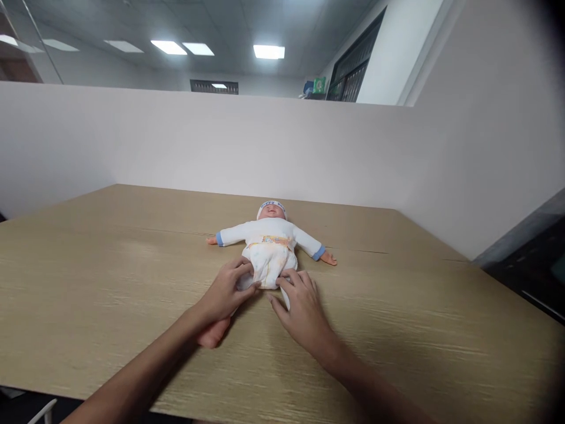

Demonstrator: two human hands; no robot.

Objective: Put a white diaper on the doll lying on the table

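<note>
A baby doll (274, 227) lies on its back on the wooden table, head away from me and arms spread. It wears a white long-sleeved top with blue cuffs and a white headband. Around its hips is a white diaper (269, 262) with an orange patterned waistband. My left hand (232, 285) grips the diaper's leg edge on the left with bent fingers. On the right, my right hand (302, 300) has its fingers curled over the other leg edge, thumb lower and a little apart. One doll foot (214, 334) shows beneath my left forearm; the other leg is mostly hidden.
The wooden table (397, 312) reaches back to a low white partition wall (198, 141). A dark object (529, 265) stands along the right side. Part of a white chair (44, 410) shows below the table's near left edge.
</note>
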